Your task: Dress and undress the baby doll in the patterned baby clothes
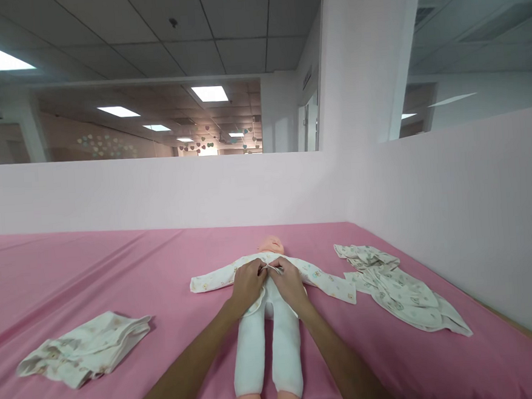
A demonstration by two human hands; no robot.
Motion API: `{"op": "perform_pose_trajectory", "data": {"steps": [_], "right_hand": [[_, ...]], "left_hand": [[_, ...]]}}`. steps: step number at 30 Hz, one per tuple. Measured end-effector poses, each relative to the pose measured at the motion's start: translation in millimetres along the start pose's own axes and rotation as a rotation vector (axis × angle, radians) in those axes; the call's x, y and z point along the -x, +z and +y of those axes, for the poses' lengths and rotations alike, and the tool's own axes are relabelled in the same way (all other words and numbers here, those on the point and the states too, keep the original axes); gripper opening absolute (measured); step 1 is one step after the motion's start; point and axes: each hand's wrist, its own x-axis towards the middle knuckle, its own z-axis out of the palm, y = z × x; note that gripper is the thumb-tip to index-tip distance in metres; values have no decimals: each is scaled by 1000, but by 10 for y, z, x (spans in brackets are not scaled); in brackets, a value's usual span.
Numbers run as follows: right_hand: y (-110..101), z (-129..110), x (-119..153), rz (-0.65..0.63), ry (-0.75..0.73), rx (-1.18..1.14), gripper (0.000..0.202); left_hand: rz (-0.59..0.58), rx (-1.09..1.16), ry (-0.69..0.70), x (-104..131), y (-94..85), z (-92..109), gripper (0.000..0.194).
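A baby doll (273, 244) lies on its back with its head away from me, dressed in white leggings (285, 350) and a white patterned baby shirt (324, 277). The shirt's sleeves stretch out to both sides. Over the doll's chest, my left hand (250, 282) is closed, its fingers pinching one front edge of the shirt. My right hand (288, 283) pinches the other edge just beside it, with the fingertips of both hands nearly touching. Any fastener between the fingers is too small to make out. My hands cover much of the doll's torso.
A folded patterned garment (89, 345) rests at the left on the pink sheet (177, 364). Another patterned garment (404, 290) lies crumpled at the right. A white wall (156, 192) with windows bounds the far side, and a second wall (485, 208) runs along the right.
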Motion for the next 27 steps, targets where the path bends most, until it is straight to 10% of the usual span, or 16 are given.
{"op": "perform_pose_trajectory", "data": {"steps": [27], "right_hand": [[38, 30, 35, -27, -134, -32, 23]], "left_hand": [[27, 28, -159, -13, 17, 23, 14]]}}
